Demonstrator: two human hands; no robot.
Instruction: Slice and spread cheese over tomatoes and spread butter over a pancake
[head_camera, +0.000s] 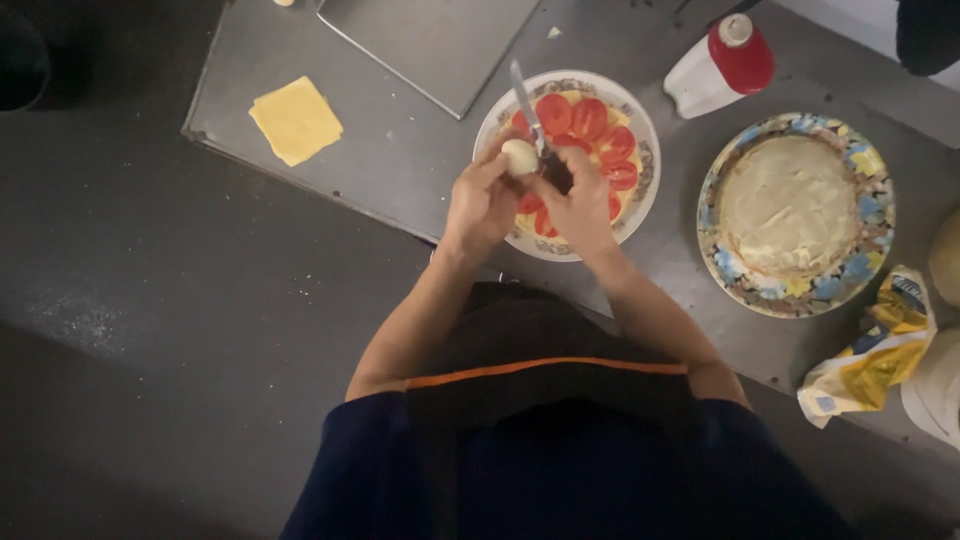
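Holding a small pale round piece of food (519, 156) – an onion or a peeled egg, hard to tell which – the left hand (480, 205) curls its fingers closed around the underside, so the top stays bare for the blade. The right hand (580, 205) is closed on the dark handle of a knife (528, 108), whose blade points up and away, just beside the round piece; the two hands nearly touch, which keeps the cut steady. Both are raised over the near edge of a patterned plate (645, 190), so that anything cut off would fall onto it. That plate carries a yellow base topped with red tomato slices (590, 125).

To the right, well apart, a second plate with a blue and yellow rim (872, 215) holds a flat round bread spread with something pale. A crumpled yellow wrapper (870, 365) lies near its lower right. Farther off on the grey metal table (400, 160) sit a white bottle with a red cap (722, 62), a square metal tray (430, 40) and, at the far left, a lone slice of yellow cheese (295, 120) – set apart from the rest.
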